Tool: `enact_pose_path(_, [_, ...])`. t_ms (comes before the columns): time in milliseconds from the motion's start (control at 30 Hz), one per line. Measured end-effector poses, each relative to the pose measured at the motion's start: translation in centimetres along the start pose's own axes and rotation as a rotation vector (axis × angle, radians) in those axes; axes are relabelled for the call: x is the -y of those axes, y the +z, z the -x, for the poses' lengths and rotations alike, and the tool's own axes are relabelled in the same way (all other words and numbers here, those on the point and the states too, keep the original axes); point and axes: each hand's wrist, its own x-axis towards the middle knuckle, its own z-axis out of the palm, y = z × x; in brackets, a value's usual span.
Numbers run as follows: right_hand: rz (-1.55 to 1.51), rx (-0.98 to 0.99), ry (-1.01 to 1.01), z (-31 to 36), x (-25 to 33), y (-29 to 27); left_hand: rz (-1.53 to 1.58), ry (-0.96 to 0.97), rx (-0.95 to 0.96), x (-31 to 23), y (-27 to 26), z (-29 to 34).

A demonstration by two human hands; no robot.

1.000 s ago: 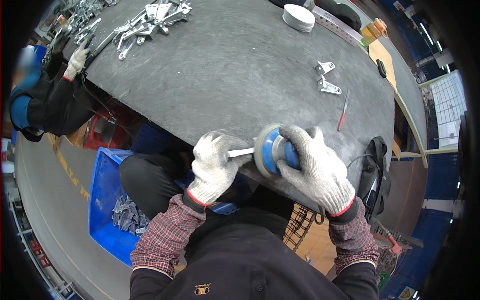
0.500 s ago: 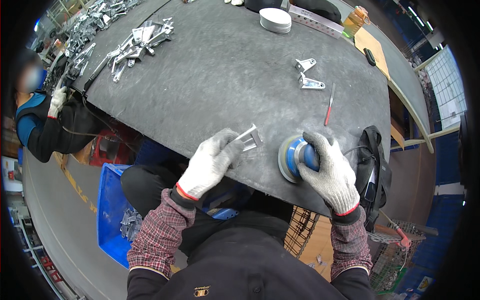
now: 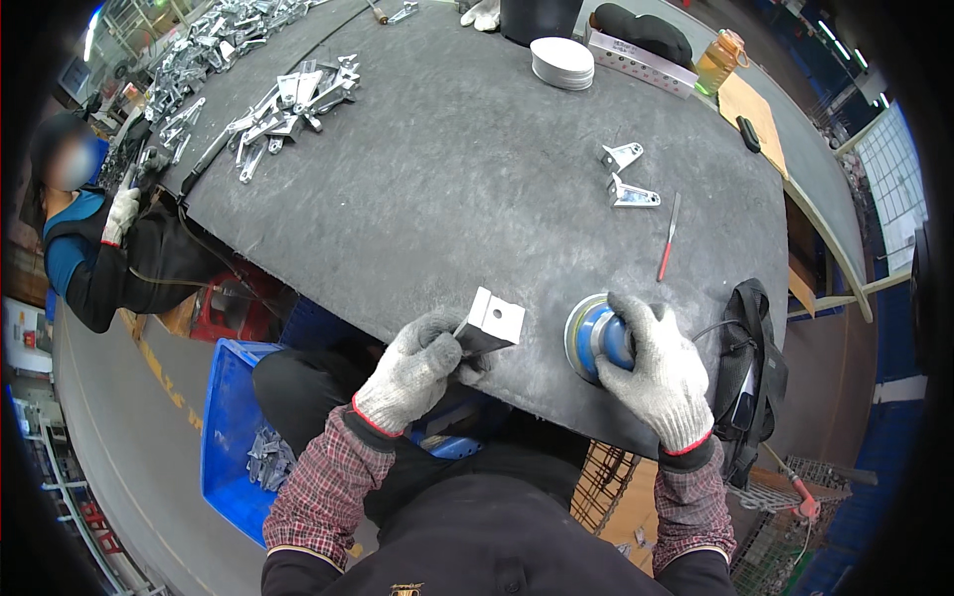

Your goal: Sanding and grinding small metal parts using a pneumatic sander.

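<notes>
My left hand [image 3: 412, 368], in a white knit glove, is closed round a small silver metal bracket [image 3: 496, 318]. The bracket's flat face with a round hole shows, over the near edge of the grey table [image 3: 427, 189]. In my gloved right hand [image 3: 658, 372] is a blue disc sander [image 3: 599, 338], tilted so its round pad faces left toward the bracket. Pad and bracket are apart. Beyond the sander lie a red-handled file [image 3: 669, 248] and two more metal brackets [image 3: 633, 194].
A heap of brackets [image 3: 298, 97] lies at the far left, a stack of white discs [image 3: 562, 64] at the back. A black bag [image 3: 750, 368] hangs by the right edge. Below left stands a blue bin [image 3: 224, 437] with metal parts. A co-worker [image 3: 84, 228] sits at the left.
My left hand has turned the bracket, so its flat holed face now shows instead of its open frame. The sander remains in my right hand. The whole view has shifted slightly.
</notes>
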Motion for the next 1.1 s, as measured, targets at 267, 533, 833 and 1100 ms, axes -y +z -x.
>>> enact_pose_path(267, [0.005,0.026,-0.022,-0.2,-0.1,0.2,-0.115,-0.102,-0.135,0.1,1.4,2.3])
enact_pose_path(533, [-0.114,0.039,-0.228,-0.1,2.6,-0.2,-0.456,-0.110,-0.612,13.3,-1.3,3.2])
enact_pose_path(833, [0.127,0.448,-0.406,-1.7,11.6,1.0,-0.357,-0.104,-0.431,16.7,-3.0,3.2])
enact_pose_path(1100, [0.320,0.340,-0.269,-1.9,11.2,-1.1,-0.327,-0.244,-0.481,16.5,-3.4,2.7])
